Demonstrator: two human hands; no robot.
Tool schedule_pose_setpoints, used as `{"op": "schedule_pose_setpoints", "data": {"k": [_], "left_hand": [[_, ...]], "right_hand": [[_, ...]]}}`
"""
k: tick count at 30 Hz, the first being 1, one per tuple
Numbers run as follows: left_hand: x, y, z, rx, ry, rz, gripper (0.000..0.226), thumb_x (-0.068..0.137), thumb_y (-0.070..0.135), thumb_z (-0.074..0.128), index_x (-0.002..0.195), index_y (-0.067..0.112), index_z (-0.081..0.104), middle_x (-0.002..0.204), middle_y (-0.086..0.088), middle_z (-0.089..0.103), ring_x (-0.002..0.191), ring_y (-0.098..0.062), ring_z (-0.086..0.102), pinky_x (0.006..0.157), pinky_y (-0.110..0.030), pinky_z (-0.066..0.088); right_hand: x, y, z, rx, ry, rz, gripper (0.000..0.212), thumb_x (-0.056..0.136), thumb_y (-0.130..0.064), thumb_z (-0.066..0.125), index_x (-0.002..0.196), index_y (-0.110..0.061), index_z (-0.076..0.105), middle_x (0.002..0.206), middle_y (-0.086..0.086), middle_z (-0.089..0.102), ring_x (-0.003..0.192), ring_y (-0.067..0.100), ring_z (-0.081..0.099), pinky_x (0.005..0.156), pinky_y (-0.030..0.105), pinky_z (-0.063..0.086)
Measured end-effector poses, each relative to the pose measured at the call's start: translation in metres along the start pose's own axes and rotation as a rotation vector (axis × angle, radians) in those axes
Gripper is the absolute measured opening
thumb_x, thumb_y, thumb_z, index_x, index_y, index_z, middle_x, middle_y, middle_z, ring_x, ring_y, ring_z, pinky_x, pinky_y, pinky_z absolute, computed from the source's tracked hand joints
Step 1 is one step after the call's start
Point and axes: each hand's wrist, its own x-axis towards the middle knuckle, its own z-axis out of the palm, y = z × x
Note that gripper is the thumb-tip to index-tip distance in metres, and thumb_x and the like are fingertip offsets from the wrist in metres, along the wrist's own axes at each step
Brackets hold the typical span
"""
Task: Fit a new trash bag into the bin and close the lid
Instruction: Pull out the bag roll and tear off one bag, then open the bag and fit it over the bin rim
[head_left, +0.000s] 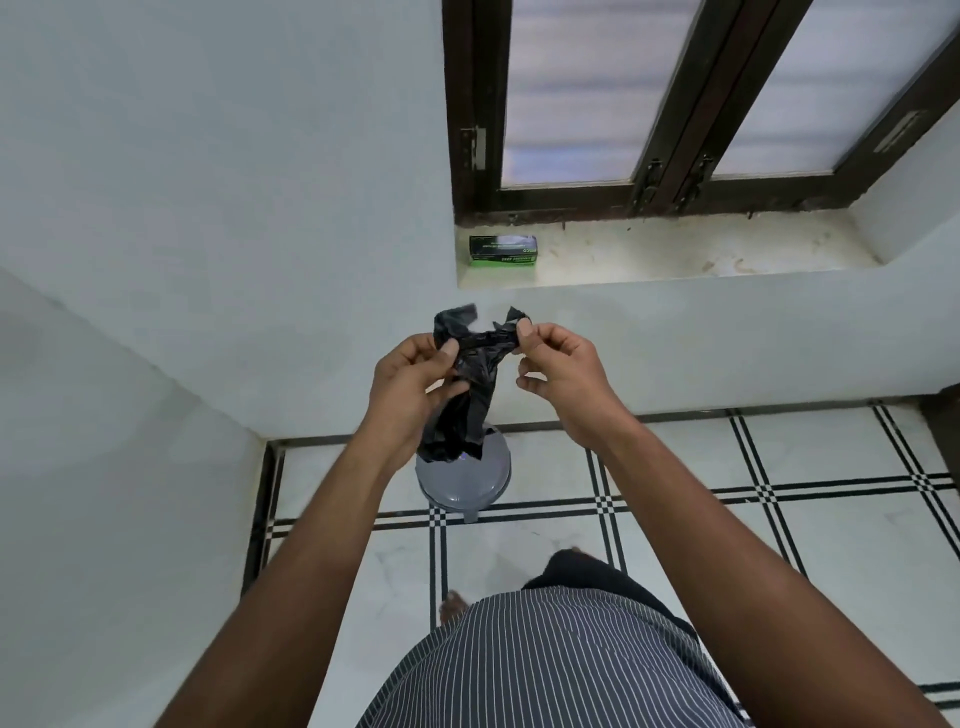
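Both hands working a crumpled black trash bag (470, 387) above the grey bin (464, 480)

The left hand (415, 382) and right hand (563, 374) are each pinching the bag's top edge in a closed grip; the rest is hanging between them, over the bin's shut lid on the floor

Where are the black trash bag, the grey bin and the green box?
black trash bag (470, 395): head view, on its crumpled middle.
grey bin (462, 483): head view, on its lid.
green box (503, 251): head view, on its front face.
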Motion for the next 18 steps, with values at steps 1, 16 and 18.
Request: {"op": "schedule_pose_setpoints", "data": {"k": [1, 16, 18], "left_hand": [[-0.001, 0.001, 0.002, -0.039, -0.006, 0.006, 0.029, 0.104, 0.007, 0.069, 0.079, 0.019, 0.06, 0.087, -0.002, 0.069, 0.08, -0.015, 0.07, 0.084, -0.032, 0.064], [-0.004, 0.014, 0.059, 0.656, 0.093, 0.384, 0.037, 0.085, 0.055, 0.08, 0.119, 0.042, 0.076, 0.125, 0.009, 0.058, 0.112, -0.004, 0.061, 0.092, -0.014, 0.048], [0.001, 0.018, 0.071, 0.817, -0.001, 0.374, 0.016, 0.093, 0.045, 0.08, 0.106, 0.036, 0.08, 0.11, 0.013, 0.072, 0.099, -0.007, 0.067, 0.087, -0.023, 0.054]], "right_hand": [[0.001, -0.002, -0.002, 0.05, -0.03, 0.019, 0.023, 0.106, -0.032, 0.075, 0.09, -0.016, 0.069, 0.088, -0.002, 0.071, 0.074, 0.013, 0.066, 0.08, 0.03, 0.062], [0.004, -0.06, -0.048, -0.101, -0.127, -0.065, 0.02, 0.095, -0.031, 0.087, 0.089, -0.015, 0.076, 0.084, 0.004, 0.073, 0.074, 0.016, 0.068, 0.082, 0.036, 0.059], [0.005, -0.066, -0.051, -0.122, -0.14, -0.072, 0.028, 0.089, -0.036, 0.089, 0.087, -0.013, 0.074, 0.093, 0.022, 0.067, 0.083, 0.034, 0.06, 0.088, 0.054, 0.057]]}}
